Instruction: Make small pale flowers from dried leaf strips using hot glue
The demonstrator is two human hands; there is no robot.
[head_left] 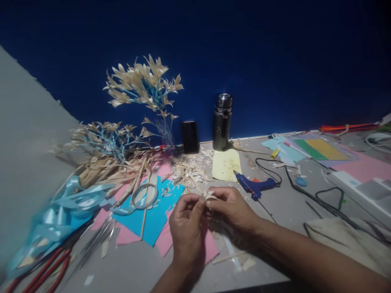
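Observation:
Between the fingertips of both my hands is a small pale flower (pixel 209 195) with pointed petals, like the blooms on the bouquet behind. My left hand (pixel 187 221) pinches it from the left, thumb against forefinger. From the other side my right hand (pixel 233 207) closes on it too, its fingers bent around the petals. The flower's lower end is hidden by my fingers. Just beyond my right hand lies a blue hot glue gun (pixel 255 185), nozzle pointing up and left. Pink paper (pixel 210 246) lies under my hands.
Pale flowers on blue stems (pixel 143 83) stand at the back left, near a dark phone (pixel 190 137) and a metal flask (pixel 222 126). Shavings (pixel 191 171), blue ribbon (pixel 79 197), a tape roll (pixel 144 196), red-handled scissors (pixel 50 268) and a white power strip (pixel 351 187) surround my hands.

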